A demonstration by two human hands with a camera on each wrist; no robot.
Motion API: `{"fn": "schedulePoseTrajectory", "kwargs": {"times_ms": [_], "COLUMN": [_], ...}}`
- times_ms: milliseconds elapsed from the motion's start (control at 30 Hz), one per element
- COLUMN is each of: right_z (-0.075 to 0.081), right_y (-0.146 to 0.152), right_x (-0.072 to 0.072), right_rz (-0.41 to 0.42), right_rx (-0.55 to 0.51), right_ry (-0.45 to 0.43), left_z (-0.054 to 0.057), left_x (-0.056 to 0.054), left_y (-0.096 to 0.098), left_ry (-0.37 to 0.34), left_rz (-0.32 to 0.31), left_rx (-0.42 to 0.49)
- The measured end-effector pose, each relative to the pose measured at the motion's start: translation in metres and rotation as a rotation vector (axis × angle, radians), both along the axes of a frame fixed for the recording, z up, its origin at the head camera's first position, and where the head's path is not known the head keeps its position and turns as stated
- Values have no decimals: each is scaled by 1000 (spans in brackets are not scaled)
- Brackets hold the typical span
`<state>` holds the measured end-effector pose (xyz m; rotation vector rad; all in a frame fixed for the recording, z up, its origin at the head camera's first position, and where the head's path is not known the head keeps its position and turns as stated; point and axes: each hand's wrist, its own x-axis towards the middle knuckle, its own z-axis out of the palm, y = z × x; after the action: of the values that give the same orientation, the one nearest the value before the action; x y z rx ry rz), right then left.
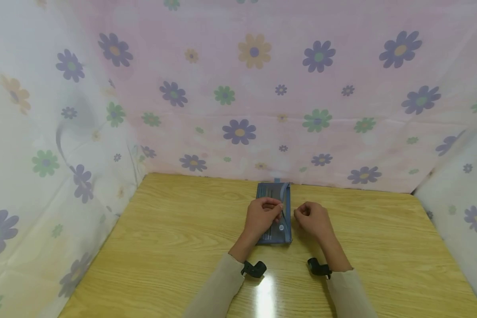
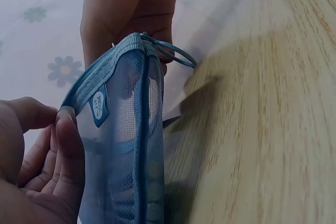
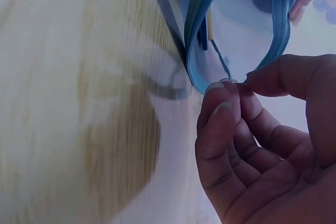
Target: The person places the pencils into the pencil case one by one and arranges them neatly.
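Observation:
A blue-grey mesh zip pouch (image 1: 275, 191) lies on the table, lengthwise away from me. My left hand (image 1: 259, 217) pinches its zip edge between thumb and forefinger, close to a small white-printed label (image 2: 98, 106). At the pouch's right side is my right hand (image 1: 315, 218); in the right wrist view its thumb and fingertips pinch the end of a thin blue cord (image 3: 220, 60). Between the blue zip tapes (image 3: 282, 19) the mouth gapes. Thin yellow and blue sticks (image 3: 210, 24) show there, their kind unclear. The zip slider itself is hidden.
The pouch rests on a wood-grain table (image 1: 175, 229), near its back edge. A flower-patterned cloth (image 1: 238, 101) hangs behind and along both sides. Black devices (image 1: 255, 269) are strapped to both wrists, over beige sleeves.

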<state>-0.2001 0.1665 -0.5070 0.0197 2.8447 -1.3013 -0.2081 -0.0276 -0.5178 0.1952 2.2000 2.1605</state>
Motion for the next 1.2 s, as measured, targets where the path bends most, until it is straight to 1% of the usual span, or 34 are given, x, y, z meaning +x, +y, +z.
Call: {"fn": "schedulePoseTrajectory", "kwargs": {"times_ms": [233, 500, 600, 733, 833, 900, 1033, 1200], "right_z": [0, -4, -4, -1, 1, 1, 1, -1], "right_y": [8, 16, 19, 21, 22, 23, 27, 32], "right_x": [3, 7, 8, 11, 13, 13, 16, 18], "right_rz": [-4, 1, 4, 9, 7, 9, 10, 7], "right_rx": [-14, 24, 37, 59, 82, 93, 106, 113], "right_ry": [30, 45, 53, 71, 88, 97, 97, 96], "left_z": [3, 4, 5, 6, 5, 3, 1, 2], "left_x": [1, -3, -5, -7, -8, -9, -9, -4], "left_y": [5, 13, 16, 20, 23, 25, 28, 28], "left_ry": [3, 1, 12, 72, 117, 148, 185, 236], "left_rz": [3, -17, -29, -34, -39, -46, -58, -109], "left_rx": [-99, -235, -287, -410, -485, -518, -567, -648]}}
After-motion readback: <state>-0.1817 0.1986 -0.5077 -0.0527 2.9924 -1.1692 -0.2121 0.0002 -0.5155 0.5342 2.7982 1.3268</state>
